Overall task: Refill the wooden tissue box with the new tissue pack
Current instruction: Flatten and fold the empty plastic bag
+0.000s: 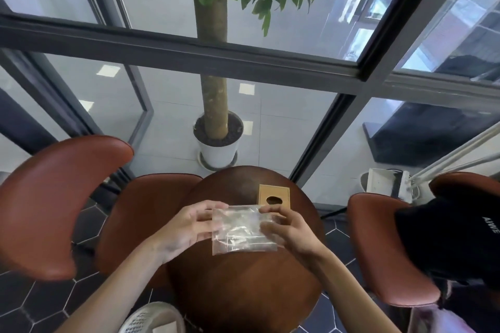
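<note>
There, above the round wooden table (243, 292), both hands held a clear plastic tissue pack (242, 228) between them. The left hand (186, 230) gripped the pack's left edge, thumb on top and fingers curled beneath. The right hand (286, 227) pinched the right side, its fingertips pressed on the top right corner of the wrapper. The pack hung flat and slightly tilted, lifted off the tabletop, its film glossy and wrinkled; what lay inside was too blurred to read.

Just beyond the pack, on the far part of the table, sat the wooden tissue box (274, 197), its top face showing an oval opening. The right hand's fingers overlapped the near edge of the box in view; whether they touched it could not be told.

Brown leather chairs (54, 205) stood to the left and right of the table. Behind the glass wall stood a potted tree (216, 140) in a white pot.
</note>
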